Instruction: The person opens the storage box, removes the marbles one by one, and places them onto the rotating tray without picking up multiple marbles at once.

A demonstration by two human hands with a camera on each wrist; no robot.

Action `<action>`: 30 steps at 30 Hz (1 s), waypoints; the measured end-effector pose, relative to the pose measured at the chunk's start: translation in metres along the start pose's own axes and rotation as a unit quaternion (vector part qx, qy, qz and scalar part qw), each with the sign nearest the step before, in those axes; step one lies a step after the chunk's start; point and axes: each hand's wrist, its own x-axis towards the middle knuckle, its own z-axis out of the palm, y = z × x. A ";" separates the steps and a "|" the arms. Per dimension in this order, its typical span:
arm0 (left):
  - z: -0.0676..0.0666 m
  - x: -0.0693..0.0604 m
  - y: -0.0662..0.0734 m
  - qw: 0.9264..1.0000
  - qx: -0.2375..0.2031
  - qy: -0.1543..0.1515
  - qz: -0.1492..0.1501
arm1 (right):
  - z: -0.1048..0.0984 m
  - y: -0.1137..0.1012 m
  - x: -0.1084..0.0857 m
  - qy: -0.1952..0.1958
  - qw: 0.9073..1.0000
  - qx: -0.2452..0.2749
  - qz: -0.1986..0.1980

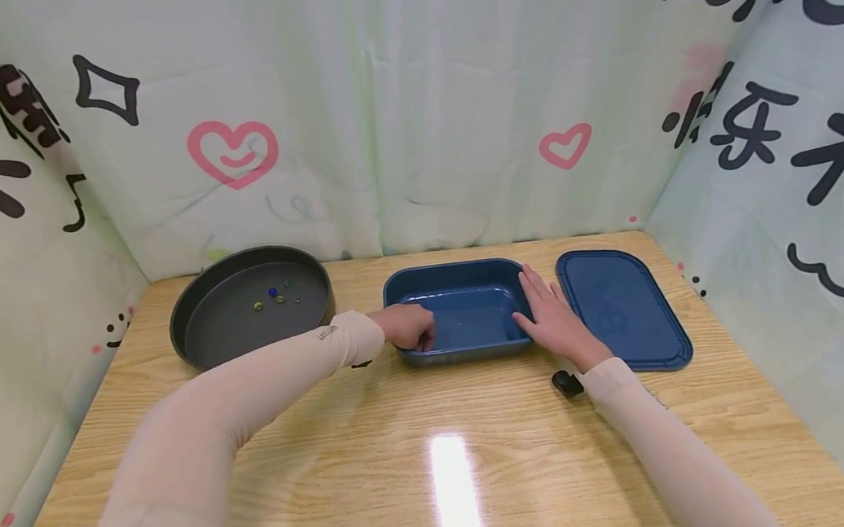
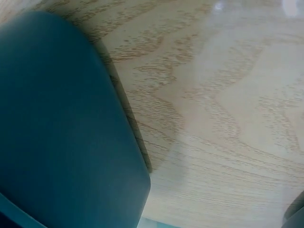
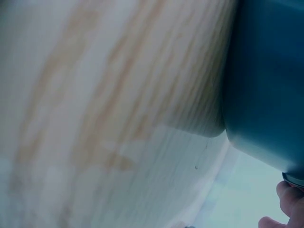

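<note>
A deep blue rectangular container (image 1: 472,354) stands in the middle of the table. My left hand (image 1: 408,327) reaches over its left rim, fingers bent down towards the inside; the fingertips are hidden, so whether they pinch anything cannot be told. Extended fingers of my right hand (image 1: 554,319) rest along the container's right rim, with the thumb over the inner side. In the left wrist view, the container's outer wall (image 2: 71,123) fills the left. The right wrist view catches fingers (image 3: 290,199) at the rim beside the wall (image 3: 266,85).
A round dark pan (image 1: 221,326) at the back left holds several small marbles, one of them a blue marble (image 1: 273,292). To the right of the container lies a flat blue lid (image 1: 620,311). Printed curtains (image 1: 413,133) enclose the table (image 1: 348,465) at the back and sides.
</note>
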 end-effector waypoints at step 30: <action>0.000 0.005 -0.015 0.990 -0.049 0.133 0.000 | -0.001 0.000 0.000 -0.013 1.000 0.000 0.007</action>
